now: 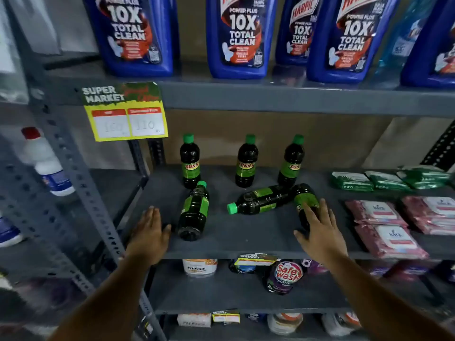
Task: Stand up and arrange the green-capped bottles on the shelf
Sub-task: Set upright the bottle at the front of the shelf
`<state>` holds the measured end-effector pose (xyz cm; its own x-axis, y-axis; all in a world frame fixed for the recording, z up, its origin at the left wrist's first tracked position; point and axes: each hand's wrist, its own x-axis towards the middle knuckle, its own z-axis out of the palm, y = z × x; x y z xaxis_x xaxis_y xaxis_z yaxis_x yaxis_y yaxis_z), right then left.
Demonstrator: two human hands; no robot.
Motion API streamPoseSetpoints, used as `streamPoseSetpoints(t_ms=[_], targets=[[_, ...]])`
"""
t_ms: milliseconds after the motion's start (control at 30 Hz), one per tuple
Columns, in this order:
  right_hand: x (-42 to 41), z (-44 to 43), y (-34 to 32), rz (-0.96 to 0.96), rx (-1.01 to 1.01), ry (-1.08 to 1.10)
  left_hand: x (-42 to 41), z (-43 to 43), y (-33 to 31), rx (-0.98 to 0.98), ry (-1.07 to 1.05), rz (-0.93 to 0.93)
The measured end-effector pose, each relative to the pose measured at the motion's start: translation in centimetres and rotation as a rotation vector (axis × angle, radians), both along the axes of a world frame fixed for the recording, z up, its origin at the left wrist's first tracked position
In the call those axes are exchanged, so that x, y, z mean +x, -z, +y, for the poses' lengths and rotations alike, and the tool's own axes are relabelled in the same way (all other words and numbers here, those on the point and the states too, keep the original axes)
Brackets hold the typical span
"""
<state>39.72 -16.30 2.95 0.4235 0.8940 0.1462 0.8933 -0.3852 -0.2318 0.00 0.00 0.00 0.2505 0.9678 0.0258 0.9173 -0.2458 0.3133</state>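
Three dark green-capped bottles stand upright at the back of the grey shelf (246, 242): left (189, 161), middle (247, 161), right (291, 161). Three more lie on their sides in front. One (194, 212) lies with its cap pointing back, one (261, 199) has its cap pointing left, and one (305, 198) is partly covered by my right hand (320, 230). That hand is spread open over this last bottle, fingertips on or just above it. My left hand (150, 232) hovers open, just left of the base of the left lying bottle, not touching it.
Green packets (352, 180) and pink wipe packs (384, 225) fill the shelf's right side. A yellow price tag (125, 114) hangs from the upper shelf, which carries large blue cleaner bottles (236, 35). A white red-capped bottle (46, 163) stands in the left bay. Detergent packs sit below.
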Motion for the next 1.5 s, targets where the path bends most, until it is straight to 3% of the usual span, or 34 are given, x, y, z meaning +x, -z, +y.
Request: streamPoseSetpoints(t_ms=[133, 333, 533, 600, 700, 767, 867, 1000, 1133, 1300, 1433, 1500], targets=[[0.1, 0.2, 0.6, 0.067, 0.004, 0.069, -0.3, 0.2, 0.4, -0.004, -0.037, 0.032], [0.8, 0.3, -0.1, -0.033, -0.068, 0.077, -0.1, -0.1, 0.2, 0.033, -0.011, 0.043], [3.4, 3.0, -8.7, 0.058, -0.228, 0.047, 0.1, -0.7, -0.2, 0.09, -0.013, 0.039], [4.6, 4.4, -11.1, 0.194, -0.186, 0.048, 0.2, -0.8, -0.2, 0.094, -0.018, 0.044], [6.7, 7.0, -13.1, 0.756, 0.11, 0.258, 0.3, -0.7, -0.1, 0.082, -0.036, 0.053], [8.0, 8.4, -13.4, 0.858, 0.174, 0.285, 0.3, -0.7, -0.1, 0.074, -0.041, 0.063], [9.0, 9.4, -12.8, 0.779, 0.19, 0.237, 0.2, -0.6, 0.0, 0.075, -0.044, 0.069], [10.0, 9.1, -11.2, 0.347, 0.139, 0.132, 0.2, -0.4, 0.2, 0.079, -0.057, 0.074], [9.6, 8.2, -8.9, 0.436, 0.183, 0.088, 0.2, -0.3, 0.3, 0.088, -0.073, 0.08], [8.9, 8.4, -6.8, 0.369, 0.309, 0.121, 0.2, -0.3, 0.3, 0.087, -0.068, 0.076], [8.7, 8.9, -5.9, 0.59, 0.407, 0.044, 0.1, -0.2, 0.4, 0.094, -0.066, 0.09], [8.6, 9.2, -5.5, 0.586, 0.452, 0.03, 0.0, -0.2, 0.5, 0.095, -0.062, 0.087]])
